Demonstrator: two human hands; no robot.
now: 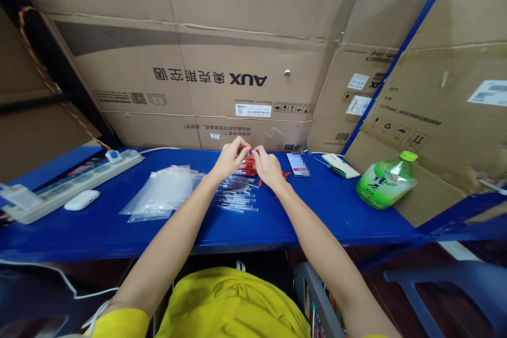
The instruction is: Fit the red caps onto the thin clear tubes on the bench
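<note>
My left hand [232, 159] is closed in a pinch, with a bit of red showing at its fingertips. Close beside it, my right hand [268, 165] also pinches at the same small red piece [249, 148]; its exact shape is mostly hidden by the fingers. Below and between the hands lies a heap of red pieces [249, 166], partly covered by the right hand. Several thin clear plastic tubes [236, 199] are spread in front of the heap. To the left rests a stack of clear zip bags [166, 190].
On the blue table [317, 216], a phone [298, 164], a green-handled screwdriver [335, 169] and a pale flat case [343, 165] lie to the right. A green bottle [386, 182] leans there. A power strip [79, 185] and white earbud case [82, 200] sit left. Cardboard [222, 111] walls the back.
</note>
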